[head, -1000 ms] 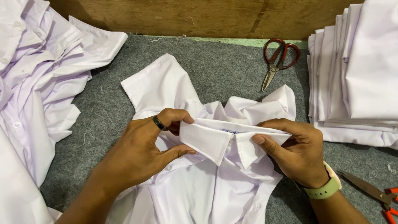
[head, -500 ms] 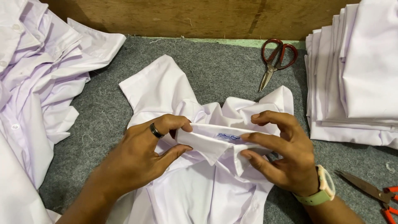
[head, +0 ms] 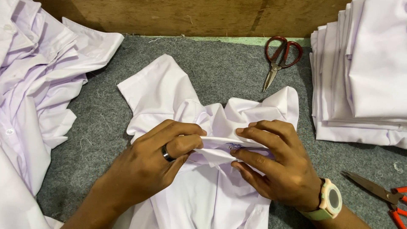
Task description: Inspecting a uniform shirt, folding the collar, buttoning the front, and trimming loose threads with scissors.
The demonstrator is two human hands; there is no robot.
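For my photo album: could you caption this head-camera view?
Both hands, left hand and right hand, pinch a white shirt's collar on grey felt.

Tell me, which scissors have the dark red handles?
The scissors at the top of the grey mat, near the wooden wall, lying whole in view. The other scissors by the right hand have bright orange handles and are cut off by the picture's edge.

Both forearms are bare, with no sleeves in view. The left hand (head: 146, 169) wears a dark, smooth ring (head: 167, 153) at the base of one finger. Below the fingers of the right hand (head: 275, 167), the wrist carries a pale cream-cased watch (head: 330, 199) on a light green strap.
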